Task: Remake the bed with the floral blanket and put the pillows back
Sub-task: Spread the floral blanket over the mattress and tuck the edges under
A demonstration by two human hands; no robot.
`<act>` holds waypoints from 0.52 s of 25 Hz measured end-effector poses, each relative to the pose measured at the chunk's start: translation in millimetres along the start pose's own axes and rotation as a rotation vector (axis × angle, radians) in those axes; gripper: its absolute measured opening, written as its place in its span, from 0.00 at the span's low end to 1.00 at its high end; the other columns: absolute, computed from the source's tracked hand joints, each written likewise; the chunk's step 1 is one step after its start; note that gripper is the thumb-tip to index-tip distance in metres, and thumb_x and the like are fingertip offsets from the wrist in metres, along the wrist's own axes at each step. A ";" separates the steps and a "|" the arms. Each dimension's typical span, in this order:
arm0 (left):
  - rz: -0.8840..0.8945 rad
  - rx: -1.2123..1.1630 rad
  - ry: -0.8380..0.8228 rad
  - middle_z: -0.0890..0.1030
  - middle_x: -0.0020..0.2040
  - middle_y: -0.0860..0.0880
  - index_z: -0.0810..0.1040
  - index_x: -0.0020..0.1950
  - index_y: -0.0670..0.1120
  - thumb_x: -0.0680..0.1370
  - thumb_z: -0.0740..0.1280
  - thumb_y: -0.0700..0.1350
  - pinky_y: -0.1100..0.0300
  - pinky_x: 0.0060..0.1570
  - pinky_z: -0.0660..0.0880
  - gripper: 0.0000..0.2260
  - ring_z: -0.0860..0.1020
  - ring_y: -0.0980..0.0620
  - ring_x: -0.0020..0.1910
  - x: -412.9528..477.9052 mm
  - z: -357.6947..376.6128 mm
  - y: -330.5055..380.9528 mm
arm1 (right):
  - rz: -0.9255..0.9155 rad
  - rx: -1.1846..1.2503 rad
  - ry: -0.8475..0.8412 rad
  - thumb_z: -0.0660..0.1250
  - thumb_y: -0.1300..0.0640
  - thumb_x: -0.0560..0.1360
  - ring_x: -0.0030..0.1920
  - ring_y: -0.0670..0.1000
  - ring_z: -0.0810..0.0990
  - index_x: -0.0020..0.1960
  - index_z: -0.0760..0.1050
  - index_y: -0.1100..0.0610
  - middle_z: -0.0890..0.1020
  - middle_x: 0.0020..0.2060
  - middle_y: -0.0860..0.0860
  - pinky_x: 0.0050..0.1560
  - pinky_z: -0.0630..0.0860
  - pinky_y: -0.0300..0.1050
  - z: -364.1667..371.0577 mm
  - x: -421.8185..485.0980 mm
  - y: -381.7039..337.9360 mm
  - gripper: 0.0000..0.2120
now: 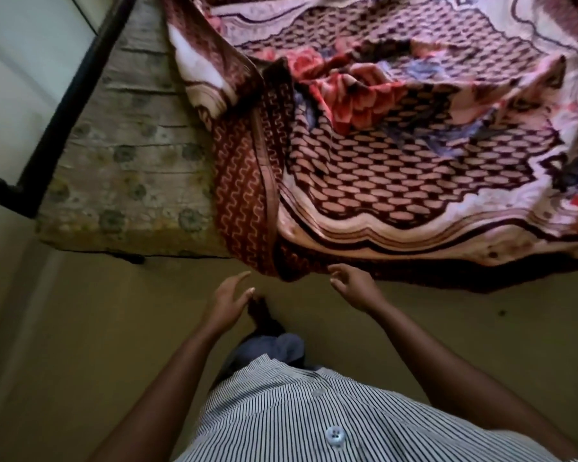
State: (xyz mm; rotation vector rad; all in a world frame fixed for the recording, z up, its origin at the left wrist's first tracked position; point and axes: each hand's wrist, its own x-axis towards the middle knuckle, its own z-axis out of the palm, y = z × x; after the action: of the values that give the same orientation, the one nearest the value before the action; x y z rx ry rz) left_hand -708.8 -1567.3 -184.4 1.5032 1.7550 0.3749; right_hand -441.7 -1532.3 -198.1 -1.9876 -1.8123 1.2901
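Note:
The floral blanket (397,135), maroon and cream with red and blue flowers, lies rumpled across the bed, its near edge hanging over the side and one corner folded back. The bare patterned mattress (131,155) shows at the left end. My left hand (227,301) hovers open just below the blanket's hanging corner, touching nothing. Beside it, my right hand (354,288) is open too, fingertips close to the dark hem of the blanket, apart from it. No pillows are in view.
A black metal bed frame rail (67,105) runs along the mattress's left end, next to a pale wall. Tan floor (114,345) stretches below the bed, and my foot (261,315) stands close to the bed's side.

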 end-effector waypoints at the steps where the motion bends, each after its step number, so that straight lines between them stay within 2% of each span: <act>1: -0.015 -0.023 0.021 0.72 0.66 0.41 0.70 0.68 0.40 0.78 0.64 0.40 0.60 0.63 0.63 0.18 0.69 0.44 0.67 20.5 -13.3 -1.4 | -0.001 0.043 0.013 0.64 0.57 0.77 0.57 0.50 0.78 0.64 0.74 0.55 0.80 0.57 0.52 0.56 0.74 0.43 -7.3 19.5 -16.4 0.16; 4: -0.073 -0.147 0.049 0.70 0.68 0.41 0.69 0.69 0.41 0.79 0.63 0.42 0.54 0.65 0.65 0.18 0.68 0.44 0.68 85.6 -49.5 -2.5 | -0.007 0.156 0.061 0.64 0.57 0.77 0.56 0.49 0.78 0.63 0.74 0.56 0.80 0.57 0.51 0.56 0.75 0.44 -30.9 76.1 -66.2 0.15; 7: -0.170 -0.383 0.058 0.69 0.69 0.41 0.66 0.71 0.42 0.79 0.62 0.42 0.51 0.67 0.66 0.20 0.68 0.45 0.68 153.2 -92.6 6.8 | 0.057 0.413 0.080 0.61 0.59 0.79 0.48 0.49 0.78 0.63 0.74 0.58 0.80 0.55 0.54 0.44 0.76 0.41 -57.0 131.1 -131.9 0.14; 9: -0.187 -0.481 0.072 0.71 0.68 0.40 0.65 0.71 0.44 0.79 0.63 0.44 0.53 0.66 0.67 0.21 0.70 0.45 0.67 202.3 -121.7 15.3 | 0.113 0.652 0.096 0.59 0.58 0.79 0.45 0.50 0.78 0.61 0.74 0.58 0.81 0.52 0.58 0.41 0.74 0.41 -74.1 166.5 -175.3 0.12; 11: -0.201 -0.506 0.115 0.72 0.67 0.42 0.65 0.72 0.44 0.79 0.62 0.47 0.57 0.62 0.68 0.22 0.72 0.46 0.65 251.8 -150.2 25.3 | 0.160 0.912 0.083 0.59 0.56 0.79 0.45 0.52 0.78 0.59 0.75 0.59 0.81 0.51 0.62 0.47 0.76 0.45 -89.9 206.1 -212.8 0.12; 13: -0.215 -0.569 0.182 0.72 0.67 0.42 0.64 0.72 0.43 0.80 0.60 0.48 0.59 0.60 0.67 0.22 0.71 0.46 0.65 293.1 -175.4 36.5 | 0.216 1.035 0.077 0.60 0.52 0.79 0.48 0.54 0.77 0.63 0.72 0.61 0.79 0.51 0.60 0.56 0.75 0.51 -102.8 252.6 -244.2 0.17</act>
State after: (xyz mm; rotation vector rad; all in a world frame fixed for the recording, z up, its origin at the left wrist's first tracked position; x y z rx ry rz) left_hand -807.3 -1239.7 -152.2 0.8904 1.7299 0.8384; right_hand -579.3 -1207.0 -102.1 -1.5673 -0.6103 1.6760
